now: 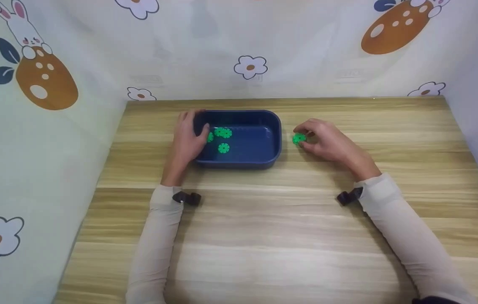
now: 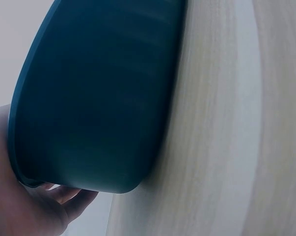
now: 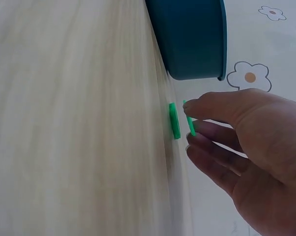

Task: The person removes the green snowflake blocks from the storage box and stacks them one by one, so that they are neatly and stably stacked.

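My left hand point(image 1: 188, 139) grips the left end of a dark blue plastic bin point(image 1: 243, 164), its thumb over the rim and its fingers round the outside. In the left wrist view the fingers point(image 2: 75, 202) curl round the bin's end wall. Several green snowflake discs point(image 1: 224, 148) lie inside the bin, one partly covered by the left thumb. To the right of the bin, my right hand point(image 1: 325, 140) pinches a thin green snowflake disc point(image 3: 189, 119) between thumb and fingertips. Just beneath it, another green disc point(image 3: 174, 121) lies on the table.
The wood-grain table point(image 1: 264, 236) carries the bin near its back edge. A pale printed cloth point(image 1: 205, 46) with flowers and rabbits rises behind and to the left. Small black wrist cameras point(image 1: 187, 198) sit on both sleeves.
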The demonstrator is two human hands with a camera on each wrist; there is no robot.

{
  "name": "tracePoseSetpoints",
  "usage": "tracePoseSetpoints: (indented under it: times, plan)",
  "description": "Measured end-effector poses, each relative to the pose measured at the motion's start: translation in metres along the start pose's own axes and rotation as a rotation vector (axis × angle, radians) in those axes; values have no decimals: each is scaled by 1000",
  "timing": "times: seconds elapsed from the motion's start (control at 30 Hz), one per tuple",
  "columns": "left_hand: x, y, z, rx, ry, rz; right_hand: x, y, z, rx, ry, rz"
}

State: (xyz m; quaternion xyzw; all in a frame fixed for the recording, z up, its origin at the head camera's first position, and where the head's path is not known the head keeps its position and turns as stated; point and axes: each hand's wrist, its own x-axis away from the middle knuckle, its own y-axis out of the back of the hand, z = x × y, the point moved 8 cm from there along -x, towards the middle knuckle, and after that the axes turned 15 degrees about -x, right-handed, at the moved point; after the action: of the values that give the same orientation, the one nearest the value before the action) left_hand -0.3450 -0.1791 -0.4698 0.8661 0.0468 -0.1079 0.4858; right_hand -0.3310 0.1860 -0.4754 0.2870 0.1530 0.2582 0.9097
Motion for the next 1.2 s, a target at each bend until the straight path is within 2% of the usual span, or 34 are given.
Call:
tracePoseSetpoints:
  times: [0.13, 0.33, 0.63, 1.2]
  plan:
    - [0, -1, 0, -2, 8, 9, 0, 0, -2, 9, -30, 5]
    - [0, -1, 1, -1, 31, 31, 0, 0, -6, 51, -32, 10]
    - [0, -3, 2, -1, 31, 39, 1, -1, -8, 12, -44, 2]
    - [2, -1, 1, 5, 26, 34, 0, -3, -8, 16, -35, 8]
